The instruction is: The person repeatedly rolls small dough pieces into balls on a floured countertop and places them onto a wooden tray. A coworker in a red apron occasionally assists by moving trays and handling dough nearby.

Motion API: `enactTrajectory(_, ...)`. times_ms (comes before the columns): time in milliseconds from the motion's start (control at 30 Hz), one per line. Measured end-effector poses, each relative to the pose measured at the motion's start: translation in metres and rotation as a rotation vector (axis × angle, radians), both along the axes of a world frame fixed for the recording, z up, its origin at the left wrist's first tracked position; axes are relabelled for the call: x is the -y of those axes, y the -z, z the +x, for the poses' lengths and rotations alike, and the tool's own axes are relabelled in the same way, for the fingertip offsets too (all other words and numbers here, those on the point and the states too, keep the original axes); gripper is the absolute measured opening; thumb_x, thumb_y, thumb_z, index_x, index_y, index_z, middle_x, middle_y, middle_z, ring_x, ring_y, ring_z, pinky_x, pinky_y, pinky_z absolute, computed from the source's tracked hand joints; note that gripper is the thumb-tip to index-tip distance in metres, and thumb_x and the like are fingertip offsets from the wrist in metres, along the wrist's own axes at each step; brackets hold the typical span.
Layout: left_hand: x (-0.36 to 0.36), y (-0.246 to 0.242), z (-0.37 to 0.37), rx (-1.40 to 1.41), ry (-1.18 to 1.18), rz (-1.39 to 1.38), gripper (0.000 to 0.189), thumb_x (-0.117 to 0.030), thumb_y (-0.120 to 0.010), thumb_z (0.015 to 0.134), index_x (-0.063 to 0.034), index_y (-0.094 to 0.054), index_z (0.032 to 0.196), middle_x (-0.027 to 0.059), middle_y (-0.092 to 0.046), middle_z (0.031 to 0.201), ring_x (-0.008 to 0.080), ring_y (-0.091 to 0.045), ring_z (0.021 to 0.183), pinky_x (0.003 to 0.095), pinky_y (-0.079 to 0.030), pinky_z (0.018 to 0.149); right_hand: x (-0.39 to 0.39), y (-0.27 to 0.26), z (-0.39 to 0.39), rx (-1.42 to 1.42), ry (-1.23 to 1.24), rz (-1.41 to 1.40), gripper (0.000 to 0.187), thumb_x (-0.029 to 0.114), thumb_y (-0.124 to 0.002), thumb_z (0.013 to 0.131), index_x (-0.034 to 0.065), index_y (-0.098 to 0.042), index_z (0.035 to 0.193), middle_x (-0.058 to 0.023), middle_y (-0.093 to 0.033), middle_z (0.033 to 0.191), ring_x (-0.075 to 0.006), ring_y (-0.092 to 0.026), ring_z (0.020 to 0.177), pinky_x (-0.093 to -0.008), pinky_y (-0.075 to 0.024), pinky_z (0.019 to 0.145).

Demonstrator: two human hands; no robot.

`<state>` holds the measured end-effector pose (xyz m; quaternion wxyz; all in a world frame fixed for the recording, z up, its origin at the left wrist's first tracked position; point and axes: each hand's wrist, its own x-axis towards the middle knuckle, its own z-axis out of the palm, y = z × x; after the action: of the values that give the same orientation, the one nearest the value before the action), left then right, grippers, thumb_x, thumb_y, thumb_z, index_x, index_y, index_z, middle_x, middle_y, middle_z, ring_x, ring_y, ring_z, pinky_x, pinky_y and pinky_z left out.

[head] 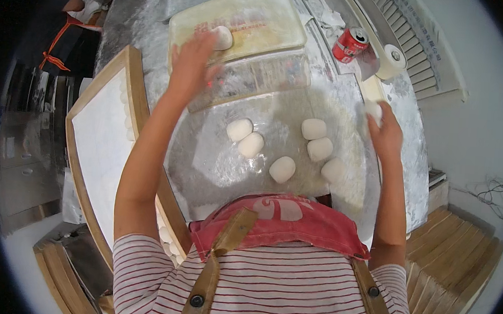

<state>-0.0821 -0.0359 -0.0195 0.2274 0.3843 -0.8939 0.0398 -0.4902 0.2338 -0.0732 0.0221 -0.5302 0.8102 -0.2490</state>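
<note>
My left hand (193,67), slightly blurred, is over the near left part of a yellowish translucent plastic lid (270,14), fingers apart. Its fingertips meet or overlap the edge of a white dough ball (223,38) on that lid. At the right of the worktable, my right hand (386,132) pinches another pale dough ball (373,111) between thumb and fingers. Between my arms, several floury dough balls rest on the metal tabletop (208,149): a touching pair (240,130) at left, a touching pair (313,129) at right, and single balls (282,169) nearer me.
A wood-framed tray (132,87) lined with white leans by my left arm, rounded pieces along its inner edge. Toward the back right stand a red drink can (350,45) and a white roll (394,59). Stacked wooden boards (455,250) are at right. Another person (63,39) is at far left.
</note>
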Motion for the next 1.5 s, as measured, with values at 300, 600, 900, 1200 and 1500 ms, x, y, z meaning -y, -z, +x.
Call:
enactTrajectory(300,-0.119,0.068,0.000,0.371,0.661,0.548,0.068,-0.017,-0.081,0.071,-0.0225,-0.058,0.134,0.0019,-0.055,0.135,0.0258,-0.050,0.128,0.0567,-0.043,0.098,0.118,0.014,0.148,0.189,-0.584,0.129,0.038,0.029,-0.065,0.091,0.0140,-0.063,0.126,-0.0142,-0.066,0.118,-0.0348,-0.063,0.111,-0.0443,-0.0529,0.092)
enactTrajectory(600,-0.206,0.043,-0.036,0.398,0.449,0.332,0.065,-0.026,-0.078,0.074,-0.0324,-0.056,0.135,0.0075,-0.058,0.129,0.0264,-0.058,0.112,0.0649,-0.042,0.092,0.012,-0.011,0.083,0.225,-0.262,-0.121,0.041,0.002,-0.072,0.086,0.0058,-0.062,0.125,-0.0149,-0.062,0.125,-0.0306,-0.063,0.107,-0.0351,-0.0547,0.086)
enactTrajectory(900,-0.197,0.067,-0.023,0.374,0.401,0.489,0.061,-0.038,-0.081,0.071,-0.0354,-0.063,0.129,0.0040,-0.057,0.119,0.0254,-0.056,0.114,0.0694,-0.037,0.099,-0.152,-0.004,-0.023,0.124,0.386,0.037,0.052,0.010,-0.072,0.088,0.0027,-0.055,0.137,-0.0152,-0.062,0.124,-0.0268,-0.063,0.098,-0.0364,-0.0516,0.087)
enactTrajectory(1200,-0.131,0.069,0.048,0.284,0.115,0.451,0.080,-0.038,-0.088,0.064,-0.0329,-0.056,0.138,0.0045,-0.057,0.124,0.0267,-0.053,0.118,0.0656,-0.037,0.099,-0.159,0.014,-0.026,-0.060,0.332,0.235,0.049,0.028,-0.077,0.087,-0.0005,-0.063,0.124,-0.0189,-0.068,0.116,-0.0362,-0.066,0.105,-0.0414,-0.0520,0.091)
enactTrajectory(1500,-0.106,0.021,0.082,0.034,0.186,0.718,0.104,-0.021,-0.092,0.062,-0.0242,-0.041,0.152,0.0097,-0.049,0.147,0.0333,-0.045,0.136,0.0606,-0.031,0.110,-0.111,0.041,-0.063,-0.111,0.113,0.215,0.037,0.025,-0.062,0.096,0.0026,-0.060,0.126,-0.0205,-0.067,0.112,-0.0387,-0.065,0.104,-0.0451,-0.0521,0.088)
